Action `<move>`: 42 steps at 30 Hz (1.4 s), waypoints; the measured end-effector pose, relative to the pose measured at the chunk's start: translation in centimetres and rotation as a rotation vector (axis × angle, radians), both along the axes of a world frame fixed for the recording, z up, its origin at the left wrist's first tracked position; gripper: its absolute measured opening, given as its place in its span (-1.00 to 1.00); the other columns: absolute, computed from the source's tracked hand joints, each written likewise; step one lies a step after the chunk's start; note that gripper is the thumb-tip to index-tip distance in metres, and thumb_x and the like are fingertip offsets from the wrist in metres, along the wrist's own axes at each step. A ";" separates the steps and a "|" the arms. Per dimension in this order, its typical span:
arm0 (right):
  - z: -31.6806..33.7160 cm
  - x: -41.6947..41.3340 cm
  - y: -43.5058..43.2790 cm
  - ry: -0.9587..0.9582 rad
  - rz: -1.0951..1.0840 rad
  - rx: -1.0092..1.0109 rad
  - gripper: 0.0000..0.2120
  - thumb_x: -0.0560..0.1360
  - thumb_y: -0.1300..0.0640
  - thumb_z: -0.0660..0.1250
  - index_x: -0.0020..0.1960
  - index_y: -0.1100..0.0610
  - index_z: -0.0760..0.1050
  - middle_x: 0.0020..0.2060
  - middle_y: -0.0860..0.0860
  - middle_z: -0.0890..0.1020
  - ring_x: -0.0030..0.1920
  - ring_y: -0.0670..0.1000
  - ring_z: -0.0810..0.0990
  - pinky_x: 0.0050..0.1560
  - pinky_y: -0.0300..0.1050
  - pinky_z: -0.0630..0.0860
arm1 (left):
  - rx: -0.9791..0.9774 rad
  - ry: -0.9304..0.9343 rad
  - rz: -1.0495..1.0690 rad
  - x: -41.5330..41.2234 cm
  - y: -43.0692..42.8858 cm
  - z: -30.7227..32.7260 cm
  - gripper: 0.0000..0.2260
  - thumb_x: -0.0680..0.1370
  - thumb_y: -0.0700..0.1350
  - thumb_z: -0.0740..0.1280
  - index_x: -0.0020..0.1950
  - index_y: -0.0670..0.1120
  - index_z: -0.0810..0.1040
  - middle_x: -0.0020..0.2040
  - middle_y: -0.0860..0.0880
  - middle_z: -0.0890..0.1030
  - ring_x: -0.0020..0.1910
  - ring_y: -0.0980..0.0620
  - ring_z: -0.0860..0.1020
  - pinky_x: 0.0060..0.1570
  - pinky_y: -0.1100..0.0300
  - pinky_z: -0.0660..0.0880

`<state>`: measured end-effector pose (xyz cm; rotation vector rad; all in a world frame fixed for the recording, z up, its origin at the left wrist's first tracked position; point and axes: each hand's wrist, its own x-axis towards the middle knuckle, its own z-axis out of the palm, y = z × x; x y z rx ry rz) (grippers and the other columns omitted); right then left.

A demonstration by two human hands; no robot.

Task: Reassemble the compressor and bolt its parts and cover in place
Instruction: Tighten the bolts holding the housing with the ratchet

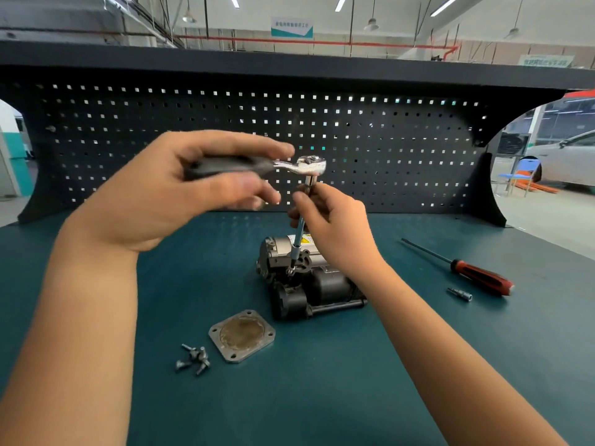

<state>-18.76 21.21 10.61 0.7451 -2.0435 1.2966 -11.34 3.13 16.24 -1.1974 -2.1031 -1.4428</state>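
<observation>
The compressor (309, 284), grey metal with black housings, lies in the middle of the green bench. A ratchet wrench (306, 165) with a long extension bar (298, 235) stands on a bolt on the compressor's top. My left hand (180, 188) grips the ratchet's dark handle, held out level. My right hand (331, 223) pinches the extension bar just under the ratchet head. The square metal cover plate (242, 335) lies flat in front of the compressor. Several loose bolts (193, 358) lie to the plate's left.
A red-and-black screwdriver (470, 272) lies on the bench to the right, with a small socket bit (460, 294) beside it. A dark pegboard (257, 123) walls off the back of the green bench (322, 397).
</observation>
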 end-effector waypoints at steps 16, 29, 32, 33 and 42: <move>0.4 0.0 1.1 0.119 -0.031 0.127 -0.89 0.49 0.23 0.37 -0.08 0.28 0.61 -0.26 0.09 0.70 -0.26 0.07 0.64 -0.12 -0.25 0.52 | 0.790 -0.301 -0.043 -3.9 -0.2 -1.9 -0.98 0.38 -0.05 0.41 -0.22 0.04 0.63 -0.10 0.05 0.69 -0.32 0.22 0.59 -0.37 0.37 0.50; 0.8 0.0 1.7 -0.040 0.029 0.092 -0.92 0.49 0.18 0.38 -0.10 0.02 0.52 -0.26 -0.09 0.61 -0.20 -0.09 0.61 -0.12 -0.31 0.53 | 0.565 -0.184 0.006 -2.9 0.2 -1.1 -0.85 0.46 -0.05 0.33 0.00 -0.02 0.57 -0.06 0.02 0.69 -0.21 0.13 0.63 -0.15 0.26 0.58; 0.7 0.3 2.1 -0.078 0.160 0.276 -0.81 0.52 0.24 0.32 0.12 0.08 0.53 -0.10 -0.15 0.64 -0.16 -0.32 0.55 -0.12 -0.45 0.44 | 0.839 -0.371 0.030 -4.9 0.6 -1.8 -0.89 0.59 -0.06 0.19 -0.01 -0.02 0.49 -0.05 0.07 0.69 -0.22 0.18 0.61 -0.20 0.25 0.56; 0.6 0.3 2.0 -0.063 0.166 0.315 -0.78 0.53 0.26 0.31 0.16 0.14 0.53 -0.09 -0.15 0.63 -0.14 -0.36 0.54 -0.12 -0.47 0.43 | 0.872 -0.410 0.061 -5.4 0.6 -1.9 -0.87 0.60 -0.02 0.18 -0.03 0.01 0.50 -0.02 0.09 0.68 -0.17 0.19 0.61 -0.19 0.23 0.56; 0.0 0.1 2.4 0.003 0.082 0.168 -0.84 0.45 0.31 0.40 0.03 0.20 0.65 -0.21 -0.06 0.67 -0.28 -0.30 0.60 -0.10 -0.41 0.53 | 0.416 -0.173 -0.139 -2.7 -1.5 -1.1 -0.73 0.21 0.03 0.60 -0.20 0.09 0.59 0.00 0.02 0.68 0.01 0.08 0.64 -0.41 0.36 0.53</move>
